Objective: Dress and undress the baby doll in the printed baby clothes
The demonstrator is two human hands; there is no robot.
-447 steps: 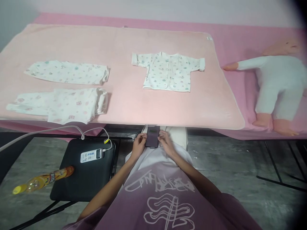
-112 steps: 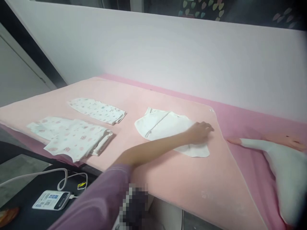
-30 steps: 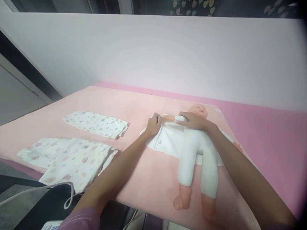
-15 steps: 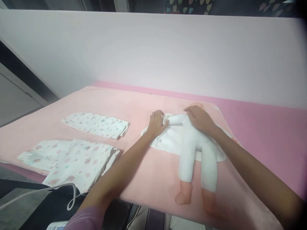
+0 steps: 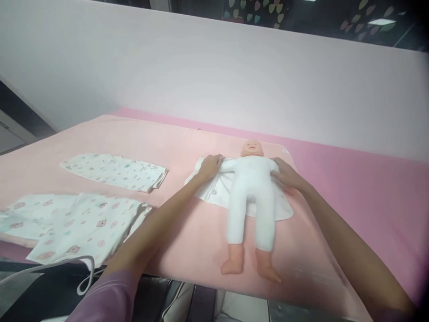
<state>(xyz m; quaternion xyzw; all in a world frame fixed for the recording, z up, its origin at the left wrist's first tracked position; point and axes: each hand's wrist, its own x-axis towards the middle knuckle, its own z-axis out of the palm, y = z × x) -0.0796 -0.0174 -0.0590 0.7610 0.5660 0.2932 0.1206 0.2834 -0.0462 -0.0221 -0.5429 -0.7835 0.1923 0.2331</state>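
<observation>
Nearest, the doll's [image 5: 250, 192] feet lie close to the near edge of the pink blanket [image 5: 187, 232]. It lies on its back on an opened white garment [image 5: 209, 190], its long axis running from near to far, head pointing away towards the wall. The step in hand seems to be settling its arms on the garment. The left hand [image 5: 209, 164] curls over the sleeve; whether it pinches the cloth I cannot tell. The right hand [image 5: 284, 173] rests open against the other arm. Further handling would need a soft hold on thin cloth, I think, without sliding the doll.
</observation>
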